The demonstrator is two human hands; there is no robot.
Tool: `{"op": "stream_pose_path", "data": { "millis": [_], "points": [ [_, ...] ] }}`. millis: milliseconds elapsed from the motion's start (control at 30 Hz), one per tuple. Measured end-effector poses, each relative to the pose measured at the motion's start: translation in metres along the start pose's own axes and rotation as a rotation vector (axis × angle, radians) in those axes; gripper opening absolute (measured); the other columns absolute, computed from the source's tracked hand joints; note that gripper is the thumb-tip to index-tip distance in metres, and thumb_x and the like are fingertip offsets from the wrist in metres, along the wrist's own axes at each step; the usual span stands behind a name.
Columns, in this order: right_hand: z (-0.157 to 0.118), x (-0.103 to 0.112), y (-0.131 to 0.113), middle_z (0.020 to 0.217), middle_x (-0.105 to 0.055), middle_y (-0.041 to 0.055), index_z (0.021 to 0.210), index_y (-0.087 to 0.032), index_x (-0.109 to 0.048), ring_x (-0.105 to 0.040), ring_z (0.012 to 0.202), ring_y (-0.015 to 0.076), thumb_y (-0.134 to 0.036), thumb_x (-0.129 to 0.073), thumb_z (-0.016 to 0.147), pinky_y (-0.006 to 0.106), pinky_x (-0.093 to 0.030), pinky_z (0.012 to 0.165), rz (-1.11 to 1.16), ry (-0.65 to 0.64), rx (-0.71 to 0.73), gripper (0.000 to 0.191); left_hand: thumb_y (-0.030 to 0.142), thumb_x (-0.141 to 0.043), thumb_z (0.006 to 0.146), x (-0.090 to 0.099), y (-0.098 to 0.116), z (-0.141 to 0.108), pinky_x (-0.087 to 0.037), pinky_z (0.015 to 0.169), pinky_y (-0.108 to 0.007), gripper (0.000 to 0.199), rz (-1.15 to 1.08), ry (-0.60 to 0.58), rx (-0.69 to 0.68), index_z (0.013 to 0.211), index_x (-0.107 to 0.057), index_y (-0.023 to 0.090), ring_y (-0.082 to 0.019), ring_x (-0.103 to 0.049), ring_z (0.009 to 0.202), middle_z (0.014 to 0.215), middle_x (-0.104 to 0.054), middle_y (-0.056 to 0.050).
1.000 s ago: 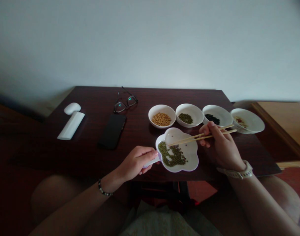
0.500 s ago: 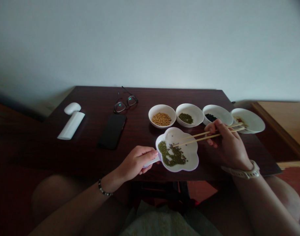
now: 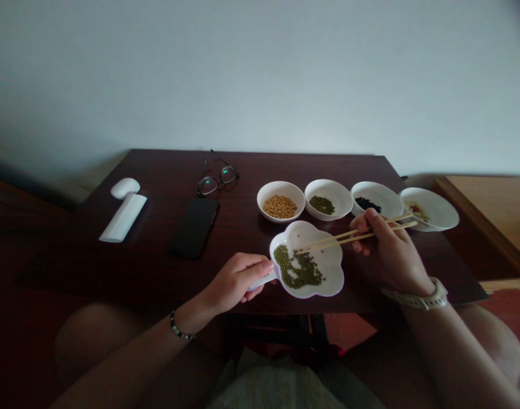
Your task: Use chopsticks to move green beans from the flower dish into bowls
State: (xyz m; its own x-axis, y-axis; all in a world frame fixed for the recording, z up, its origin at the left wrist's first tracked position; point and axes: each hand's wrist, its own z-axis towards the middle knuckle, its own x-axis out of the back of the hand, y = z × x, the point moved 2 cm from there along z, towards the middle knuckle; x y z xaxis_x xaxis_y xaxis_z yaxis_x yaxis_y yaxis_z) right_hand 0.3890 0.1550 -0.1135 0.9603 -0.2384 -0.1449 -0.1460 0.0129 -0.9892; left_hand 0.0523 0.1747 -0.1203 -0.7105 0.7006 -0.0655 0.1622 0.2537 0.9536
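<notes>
My left hand (image 3: 238,281) is closed around the short handle of a white, flower-shaped dish (image 3: 330,272) with a lilac edge. Small green beans (image 3: 304,270) lie in its left and lower part, with a few darker bits among them. My right hand (image 3: 390,250) grips a pair of wooden chopsticks (image 3: 340,237). Their tips are inside the dish, at the upper edge of the beans; whether they pinch anything is too small to tell. Behind the dish stand a white bowl of yellow soybeans (image 3: 280,207) and a white bowl of green beans (image 3: 322,205).
Further right are a bowl with black beans (image 3: 367,204), partly behind my right hand, and a bowl with pale and reddish bits (image 3: 441,210). Glasses (image 3: 218,180), a black phone (image 3: 194,228) and a white device (image 3: 124,218) lie on the left of the dark table (image 3: 251,165).
My right hand and the chopsticks have shifted slightly left, and the tips sit a little further left in the dish. My left hand and the dish are nearly still.
</notes>
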Motion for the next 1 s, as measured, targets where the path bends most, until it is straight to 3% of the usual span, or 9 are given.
{"op": "stream_pose_path", "data": {
  "millis": [200, 367, 500, 700, 800, 1000],
  "points": [
    [0.0, -0.001, -0.001, 0.08, -0.063, 0.0019, 0.083, -0.023, -0.069, -0.053, 0.056, 0.0117, -0.06, -0.081, 0.108, 0.027, -0.044, 0.046, 0.059, 0.072, 0.009, 0.047, 0.06, -0.062, 0.115, 0.001, 0.0, -0.002, -0.024, 0.043, -0.022, 0.052, -0.003, 0.006, 0.003, 0.094, -0.075, 0.014, -0.008, -0.038, 0.041, 0.053, -0.053, 0.005],
    [0.004, 0.004, -0.004, 0.081, -0.061, 0.003, 0.08, -0.025, -0.067, -0.051, 0.058, 0.0138, -0.053, -0.086, 0.106, 0.029, -0.04, 0.041, 0.14, 0.12, 0.051, 0.043, 0.061, -0.063, 0.114, 0.002, 0.0, -0.004, -0.024, 0.043, -0.023, 0.053, 0.004, 0.011, 0.004, 0.093, -0.075, 0.014, -0.009, -0.038, 0.041, 0.053, -0.053, 0.004],
    [0.014, 0.025, -0.005, 0.082, -0.059, 0.0014, 0.083, -0.026, -0.066, -0.054, 0.061, 0.0134, -0.046, -0.094, 0.101, 0.029, -0.038, 0.041, 0.268, 0.208, 0.108, 0.039, 0.06, -0.063, 0.114, 0.004, -0.004, -0.005, -0.023, 0.043, -0.022, 0.052, 0.001, 0.008, -0.001, 0.093, -0.074, 0.014, -0.009, -0.038, 0.041, 0.054, -0.053, 0.004],
    [0.027, 0.058, 0.001, 0.085, -0.068, 0.0069, 0.083, -0.027, -0.072, -0.058, 0.066, 0.0187, -0.042, -0.088, 0.105, 0.033, -0.04, 0.042, 0.217, 0.361, 0.322, 0.032, 0.061, -0.063, 0.114, 0.009, -0.01, -0.008, -0.024, 0.042, -0.022, 0.052, 0.006, 0.005, 0.006, 0.093, -0.075, 0.014, -0.009, -0.039, 0.041, 0.054, -0.053, 0.005],
    [0.027, 0.055, 0.004, 0.085, -0.068, 0.0077, 0.082, -0.027, -0.072, -0.059, 0.065, 0.0189, -0.045, -0.088, 0.106, 0.033, -0.039, 0.041, 0.213, 0.347, 0.301, 0.033, 0.063, -0.063, 0.113, 0.01, -0.009, -0.008, -0.024, 0.042, -0.022, 0.054, 0.015, 0.01, 0.009, 0.093, -0.075, 0.014, -0.009, -0.038, 0.04, 0.053, -0.052, 0.005],
    [0.015, 0.027, -0.005, 0.082, -0.061, 0.0048, 0.079, -0.025, -0.069, -0.053, 0.06, 0.0154, -0.047, -0.089, 0.104, 0.031, -0.033, 0.039, 0.18, 0.264, 0.186, 0.039, 0.062, -0.061, 0.114, 0.008, -0.008, -0.006, -0.024, 0.043, -0.022, 0.054, 0.012, 0.017, 0.006, 0.094, -0.075, 0.014, -0.009, -0.038, 0.041, 0.054, -0.052, 0.005]
  ]
}}
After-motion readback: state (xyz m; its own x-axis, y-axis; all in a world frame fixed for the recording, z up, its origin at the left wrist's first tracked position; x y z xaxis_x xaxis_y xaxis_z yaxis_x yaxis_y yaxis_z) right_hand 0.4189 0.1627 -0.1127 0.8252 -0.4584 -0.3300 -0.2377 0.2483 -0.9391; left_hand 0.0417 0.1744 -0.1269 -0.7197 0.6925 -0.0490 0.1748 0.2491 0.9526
